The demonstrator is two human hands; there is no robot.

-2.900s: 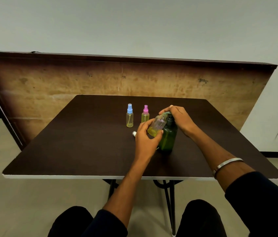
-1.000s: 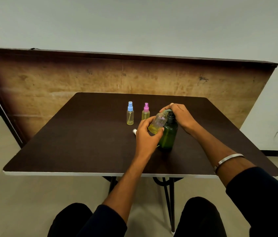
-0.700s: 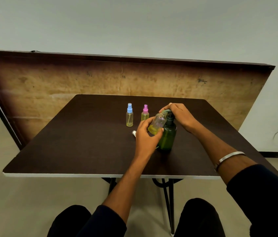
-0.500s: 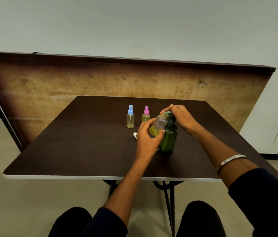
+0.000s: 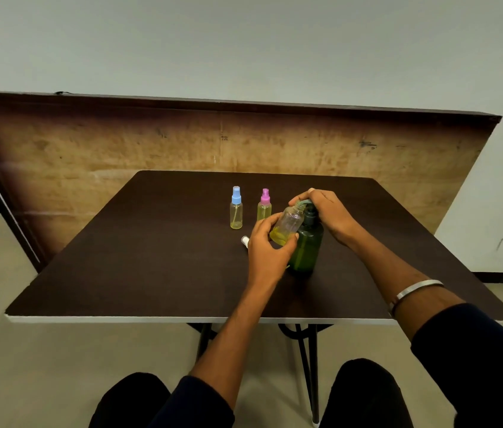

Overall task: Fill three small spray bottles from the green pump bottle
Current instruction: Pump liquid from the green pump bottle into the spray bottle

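Nothing much is shifting since a moment ago: both hands are staying put. On the table [image 5: 157,273], the green pump bottle [image 5: 305,248] is standing upright, the right hand [image 5: 329,216] curling over its pump. The left hand [image 5: 267,250] is gripping the open spray bottle [image 5: 287,227], tilting its neck toward one o'clock, under the spout. Its white cap [image 5: 245,240] is lying at nine o'clock.

No legible text, label, brand or number is showing anywhere. The faint dark marks on the worn brown wooden board [image 5: 222,140] behind the counter are appearing too small and blurred to read.
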